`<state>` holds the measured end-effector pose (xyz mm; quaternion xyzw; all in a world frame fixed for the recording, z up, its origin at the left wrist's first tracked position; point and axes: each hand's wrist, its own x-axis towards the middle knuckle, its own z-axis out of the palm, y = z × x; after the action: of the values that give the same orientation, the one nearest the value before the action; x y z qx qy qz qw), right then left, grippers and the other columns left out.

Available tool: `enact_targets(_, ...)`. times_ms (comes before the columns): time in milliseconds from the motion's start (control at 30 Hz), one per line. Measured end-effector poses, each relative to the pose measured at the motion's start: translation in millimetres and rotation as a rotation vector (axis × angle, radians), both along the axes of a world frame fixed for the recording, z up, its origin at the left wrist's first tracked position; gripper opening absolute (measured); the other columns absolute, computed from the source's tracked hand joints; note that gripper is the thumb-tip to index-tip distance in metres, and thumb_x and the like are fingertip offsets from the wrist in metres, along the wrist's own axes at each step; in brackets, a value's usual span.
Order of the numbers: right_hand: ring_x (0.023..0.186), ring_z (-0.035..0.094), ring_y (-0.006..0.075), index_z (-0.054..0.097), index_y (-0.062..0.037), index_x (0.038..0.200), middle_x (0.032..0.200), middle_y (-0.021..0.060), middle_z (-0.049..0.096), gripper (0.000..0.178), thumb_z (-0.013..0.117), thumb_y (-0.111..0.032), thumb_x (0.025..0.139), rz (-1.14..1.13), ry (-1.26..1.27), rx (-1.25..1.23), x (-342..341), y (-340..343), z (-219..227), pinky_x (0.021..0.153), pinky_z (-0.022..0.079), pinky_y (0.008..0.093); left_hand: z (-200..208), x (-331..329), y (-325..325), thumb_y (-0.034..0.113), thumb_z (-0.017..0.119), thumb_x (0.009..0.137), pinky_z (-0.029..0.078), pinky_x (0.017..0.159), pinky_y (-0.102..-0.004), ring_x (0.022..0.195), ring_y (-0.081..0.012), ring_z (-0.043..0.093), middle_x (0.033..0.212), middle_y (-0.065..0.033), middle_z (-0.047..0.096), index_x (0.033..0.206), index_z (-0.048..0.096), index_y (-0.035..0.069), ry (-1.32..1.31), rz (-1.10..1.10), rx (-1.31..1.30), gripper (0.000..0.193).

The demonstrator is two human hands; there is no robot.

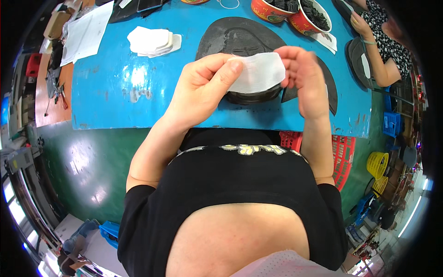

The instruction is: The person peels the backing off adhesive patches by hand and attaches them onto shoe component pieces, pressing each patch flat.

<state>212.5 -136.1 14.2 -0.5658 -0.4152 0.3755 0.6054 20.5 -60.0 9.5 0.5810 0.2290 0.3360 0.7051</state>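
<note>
My left hand [203, 83] pinches a white cloth-like patch [259, 71] between thumb and fingers, holding it up over the blue table. By the patch's right end is my right hand [304, 76], its fingers bent and apart; whether they touch the edge I cannot tell. Behind the patch lies a large black rounded panel [217, 37] with a curved raised line. Directly beneath the patch, a dark stack with a rounded edge [254, 98] is mostly hidden. Another black curved piece [331, 87] lies partly behind my right hand. To the left rests a pile of similar white patches [150, 41].
Two red-patterned paper tubs [310, 21] with black strips stand at the far right of the blue table [106, 101]. Black pieces [357, 62] lie at its right edge, near a co-worker's arm [380, 64]. White sheets [87, 32] lie far left. A red basket [341, 161] stands below.
</note>
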Motion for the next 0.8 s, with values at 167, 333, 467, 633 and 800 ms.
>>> enact_targets(167,0.060,0.046,0.0005,0.056,0.0003,0.088,0.069,-0.0027,0.056,0.020,0.065,-0.017,0.083,-0.003,-0.075,-0.175,-26.7,-18.1,-11.5,0.052,0.037,0.0161,-12.2,-11.5,-11.3,0.012,0.059,0.086,0.043,0.061,-0.0201,0.067,-0.0037,0.051,0.075,-0.0007,0.061,0.097,0.062,-0.001,0.230,0.056,0.118,0.017)
enact_targets(333,0.059,0.044,-0.0001,0.057,-0.0001,0.083,0.067,-0.0046,0.055,0.013,0.065,-0.011,0.082,-0.146,-0.268,-0.079,-35.6,-26.1,-24.6,0.051,0.036,0.0158,-14.7,-20.3,-10.1,0.006,0.063,0.080,0.041,0.051,-0.0202,0.056,-0.0049,0.048,0.068,-0.0030,0.060,0.092,0.063,0.001,0.420,0.149,0.333,0.013)
enact_targets(467,0.059,0.044,-0.0006,0.059,0.0012,0.088,0.068,-0.0040,0.056,0.019,0.062,-0.017,0.085,-0.155,-0.056,-0.118,-13.3,1.0,-13.3,0.050,0.033,0.0153,-1.2,-5.5,15.1,0.007,0.055,0.087,0.043,0.064,-0.0176,0.071,-0.0029,0.053,0.075,0.0003,0.060,0.106,0.058,0.001,0.359,0.122,0.278,0.020)
enact_targets(633,0.063,0.046,0.0011,0.060,0.0022,0.090,0.071,-0.0026,0.057,0.022,0.061,-0.019,0.086,-0.136,-0.113,-0.087,-2.3,16.1,-20.9,0.054,0.037,0.0161,-6.6,1.6,27.7,0.012,0.053,0.090,0.043,0.066,-0.0182,0.074,-0.0046,0.054,0.076,-0.0007,0.060,0.108,0.057,0.001,0.368,0.134,0.293,0.022)
enact_targets(800,0.065,0.050,0.0021,0.061,0.0018,0.091,0.073,-0.0012,0.059,0.023,0.062,-0.020,0.085,-0.108,-0.020,-0.037,-2.6,23.9,-19.5,0.056,0.039,0.0168,-13.1,9.2,29.7,0.019,0.063,0.083,0.041,0.060,-0.0254,0.064,-0.0118,0.050,0.077,-0.0043,0.057,0.099,0.060,0.002,0.603,0.263,0.838,0.023)
